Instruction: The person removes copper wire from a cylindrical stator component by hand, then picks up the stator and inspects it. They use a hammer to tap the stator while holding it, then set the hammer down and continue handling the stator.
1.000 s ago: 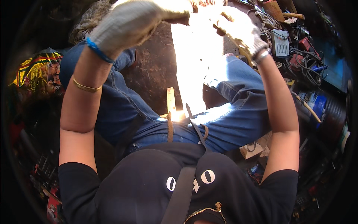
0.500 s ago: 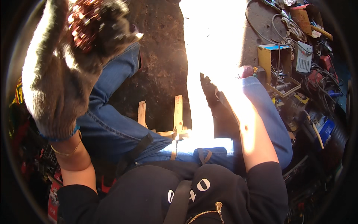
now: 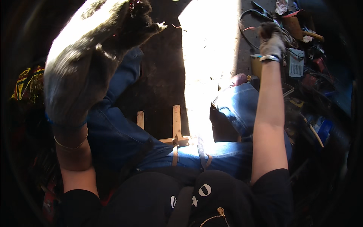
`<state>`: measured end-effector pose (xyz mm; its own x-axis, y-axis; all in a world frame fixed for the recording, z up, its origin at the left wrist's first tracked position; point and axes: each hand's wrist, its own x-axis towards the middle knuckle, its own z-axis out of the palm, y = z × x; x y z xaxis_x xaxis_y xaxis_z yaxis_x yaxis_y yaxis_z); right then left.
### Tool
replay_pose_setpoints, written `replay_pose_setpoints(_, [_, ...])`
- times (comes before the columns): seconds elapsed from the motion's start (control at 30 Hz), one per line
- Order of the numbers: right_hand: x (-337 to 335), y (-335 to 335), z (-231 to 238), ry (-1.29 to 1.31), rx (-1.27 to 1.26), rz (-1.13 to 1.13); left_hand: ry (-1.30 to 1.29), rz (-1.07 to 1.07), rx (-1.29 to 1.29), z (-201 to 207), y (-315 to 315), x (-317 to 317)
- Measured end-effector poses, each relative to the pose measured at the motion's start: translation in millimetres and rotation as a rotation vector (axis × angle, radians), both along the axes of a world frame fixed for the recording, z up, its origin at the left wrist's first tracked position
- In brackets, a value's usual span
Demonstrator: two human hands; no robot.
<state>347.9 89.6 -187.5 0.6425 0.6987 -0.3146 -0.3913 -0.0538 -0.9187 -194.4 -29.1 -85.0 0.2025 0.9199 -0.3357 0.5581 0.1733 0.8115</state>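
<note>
My left hand (image 3: 94, 56), in a pale knitted work glove with a dark reddish palm side, is raised close at the upper left. Deep shadow hides most of its fingers, and a frayed pale tip sticks out to the right. My right hand (image 3: 271, 42) reaches out at the upper right in a similar glove, its fingers curled and dark. Whatever they hold, if anything, cannot be made out. Beneath and beside it are a yellow box (image 3: 256, 65), a black cable (image 3: 242, 30) and a grey slotted metal case (image 3: 296, 63).
A wooden frame (image 3: 176, 122) stands between my jeans-clad legs. Bright sunlight falls in a strip across the dark floor (image 3: 162, 64). At the right are a wooden handle (image 3: 313, 36), coiled cables, and a blue item (image 3: 324, 132). A yellow patterned bundle (image 3: 27, 84) lies at the far left.
My right hand has swung from the glare near my right knee out to the upper right, over the cables and box. My left hand has shifted right.
</note>
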Motion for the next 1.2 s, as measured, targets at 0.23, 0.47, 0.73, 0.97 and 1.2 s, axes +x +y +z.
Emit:
replay_pose_setpoints(0.23, [8.0,-19.2,191.6,-0.749,0.191,0.397,-0.772,-0.13,0.1,55.0,28.6,99.7])
replay_pose_setpoints(0.47, [-121.1,-90.6,195.6,-2.241,0.86,0.742,-0.695,-0.238,0.306,87.0,21.3,175.4])
replay_pose_setpoints(0.73, [-143.6,-90.3,189.5,-1.804,0.603,1.054,-0.816,-0.057,0.207,89.1,25.3,172.8])
replay_pose_setpoints(0.97, [-153.1,-106.2,202.5,-0.82,0.14,1.336,-0.314,0.134,0.68,91.3,43.4,161.9])
replay_pose_setpoints(1.2, [-120.7,-90.0,223.9,-1.924,0.67,0.664,-0.03,-0.256,0.574,84.2,33.3,168.7])
